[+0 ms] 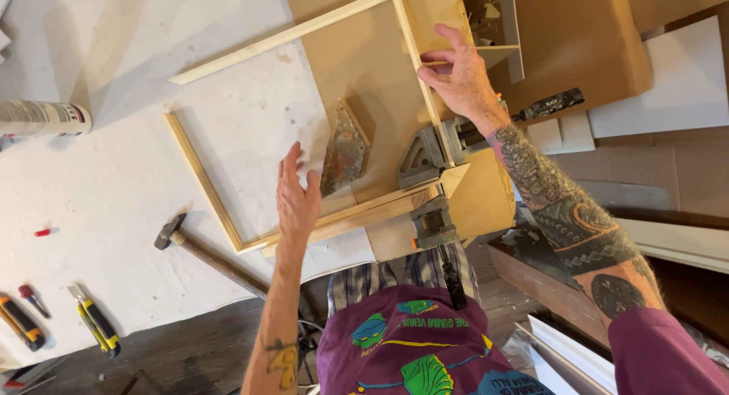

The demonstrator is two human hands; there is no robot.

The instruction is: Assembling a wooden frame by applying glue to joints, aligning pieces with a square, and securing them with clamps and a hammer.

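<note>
Fingers of your left hand (298, 194) lie flat and open on a white cloth (311, 148) inside the wooden frame (285, 38). Your right hand (456, 80) pinches the frame's side rail, just above the corner clamp (425, 159).

1. The left hand (298, 194) lies flat, fingers together, pressing a white cloth (311, 148) against the inside of a pale wooden frame (203, 178).
2. The right hand (459, 76) rests on the frame's upright side rail, thumb and fingers pinching the thin strip.
3. A metal corner clamp (425, 156) grips the frame's joint between the two hands, over a brown board (364, 61).
4. A rusty metal scraper (344, 153) lies just beside the cloth.
5. A hammer (205, 254) lies near the table's front edge; utility knives (95, 323) sit toward its front left corner; a tube (42, 118) lies at the left edge.
</note>
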